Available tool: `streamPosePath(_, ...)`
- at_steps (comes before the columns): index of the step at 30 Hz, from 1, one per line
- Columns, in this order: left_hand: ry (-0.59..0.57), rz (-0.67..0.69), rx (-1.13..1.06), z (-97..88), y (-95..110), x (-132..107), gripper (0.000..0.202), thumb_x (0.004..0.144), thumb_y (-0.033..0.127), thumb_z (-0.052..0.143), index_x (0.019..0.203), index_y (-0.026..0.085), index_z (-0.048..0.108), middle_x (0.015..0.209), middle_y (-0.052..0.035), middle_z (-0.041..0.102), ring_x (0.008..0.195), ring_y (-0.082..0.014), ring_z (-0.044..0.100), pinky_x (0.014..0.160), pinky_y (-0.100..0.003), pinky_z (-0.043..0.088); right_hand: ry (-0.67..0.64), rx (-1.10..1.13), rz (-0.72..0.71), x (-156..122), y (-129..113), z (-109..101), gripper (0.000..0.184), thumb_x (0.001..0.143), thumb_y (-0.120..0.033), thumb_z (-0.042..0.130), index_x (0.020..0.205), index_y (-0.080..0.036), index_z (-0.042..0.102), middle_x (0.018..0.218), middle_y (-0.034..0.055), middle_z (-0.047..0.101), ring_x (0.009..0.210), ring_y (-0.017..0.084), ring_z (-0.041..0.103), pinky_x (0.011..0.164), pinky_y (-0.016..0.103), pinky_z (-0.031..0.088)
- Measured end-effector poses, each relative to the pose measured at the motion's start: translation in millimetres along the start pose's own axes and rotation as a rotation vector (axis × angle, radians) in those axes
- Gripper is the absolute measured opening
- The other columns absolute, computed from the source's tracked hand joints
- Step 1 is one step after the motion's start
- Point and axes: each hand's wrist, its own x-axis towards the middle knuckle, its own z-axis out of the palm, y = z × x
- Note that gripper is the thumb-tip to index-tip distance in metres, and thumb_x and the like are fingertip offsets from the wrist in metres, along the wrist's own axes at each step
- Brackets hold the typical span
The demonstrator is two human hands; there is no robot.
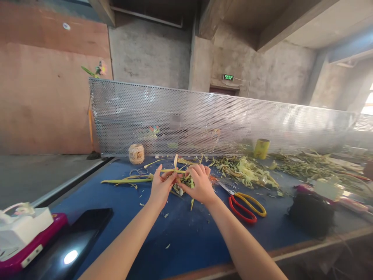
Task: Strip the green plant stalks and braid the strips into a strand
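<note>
Over the middle of the blue tabletop (186, 237), my left hand (161, 186) and my right hand (199, 182) meet, both with fingers closed. Between them they grip a pale yellow-green plant strip (175, 161); one end points up and another part runs sideways toward my right fingers. Fingertips hide where the strip crosses. Beneath and behind the hands lies a small heap of dried leaf scraps (188, 181). A long green stalk (128, 181) lies to the left of my left hand. Scissors with red and yellow handles (243, 206) rest partly spread, right of my right hand.
A perforated metal screen (175, 112) stands along the table's back. Near it are a woven pot (136, 154), a yellow cylinder (261, 148) and piled leaves (247, 171). A black phone (84, 233) and magenta power strip (35, 245) lie front left; a dark box (311, 212) sits right.
</note>
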Motion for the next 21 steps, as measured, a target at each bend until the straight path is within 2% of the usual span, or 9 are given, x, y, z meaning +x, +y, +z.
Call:
streamPosePath(5, 0.003, 0.032, -0.003, -2.9, -0.2, 0.9, 0.08, 0.067, 0.004, 0.063, 0.132, 0.02, 0.018, 0.078, -0.0014, 0.069, 0.069, -0.0151, 0.066, 0.07, -0.029, 0.05, -0.086, -0.026, 0.006, 0.2, 1.8, 0.8, 0.019, 0.072, -0.041, 0.059, 0.072, -0.021, 0.06, 0.093, 0.0033, 0.053, 0.09, 0.02, 0.042, 0.078, 0.035, 0.024)
streamPosePath(8, 0.008, 0.038, 0.018, -4.0, -1.8, 1.5, 0.084, 0.063, 0.003, 0.066, 0.131, 0.018, 0.02, 0.077, -0.0011, 0.068, 0.07, -0.0154, 0.066, 0.073, -0.03, 0.05, -0.146, -0.021, -0.029, 0.0, 1.5, 2.1, 0.012, 0.076, -0.032, 0.057, 0.072, -0.022, 0.061, 0.095, 0.0026, 0.054, 0.091, 0.019, 0.041, 0.078, 0.035, 0.025)
streamPosePath(14, 0.034, 0.069, 0.213, -8.4, -1.3, 6.5, 0.09, 0.056, 0.009, 0.072, 0.131, 0.018, 0.023, 0.085, -0.0039, 0.065, 0.07, -0.0158, 0.064, 0.064, -0.027, 0.049, -0.082, 0.002, 0.001, 1.9, 2.1, 0.6, 0.014, 0.084, -0.023, 0.044, 0.083, -0.021, 0.058, 0.102, 0.0053, 0.054, 0.096, 0.018, 0.043, 0.081, 0.034, 0.026)
streamPosePath(18, -0.109, 0.063, 0.34, -10.6, -3.2, 7.4, 0.089, 0.059, 0.017, 0.071, 0.132, 0.018, 0.022, 0.083, -0.003, 0.063, 0.076, -0.0159, 0.062, 0.073, -0.031, 0.048, -0.093, 0.075, -0.013, 2.5, 3.1, 0.1, 0.015, 0.087, -0.019, 0.038, 0.087, -0.02, 0.053, 0.112, 0.0059, 0.053, 0.104, 0.017, 0.044, 0.085, 0.033, 0.025)
streamPosePath(21, -0.193, 0.065, 0.405, -13.1, -6.5, 8.6, 0.088, 0.062, 0.022, 0.069, 0.134, 0.019, 0.018, 0.087, -0.0038, 0.061, 0.076, -0.0158, 0.062, 0.077, -0.035, 0.047, -0.143, 0.128, 0.025, 2.0, 4.0, 2.0, 0.018, 0.089, -0.018, 0.032, 0.088, -0.02, 0.05, 0.099, 0.0045, 0.06, 0.089, 0.015, 0.052, 0.085, 0.033, 0.025)
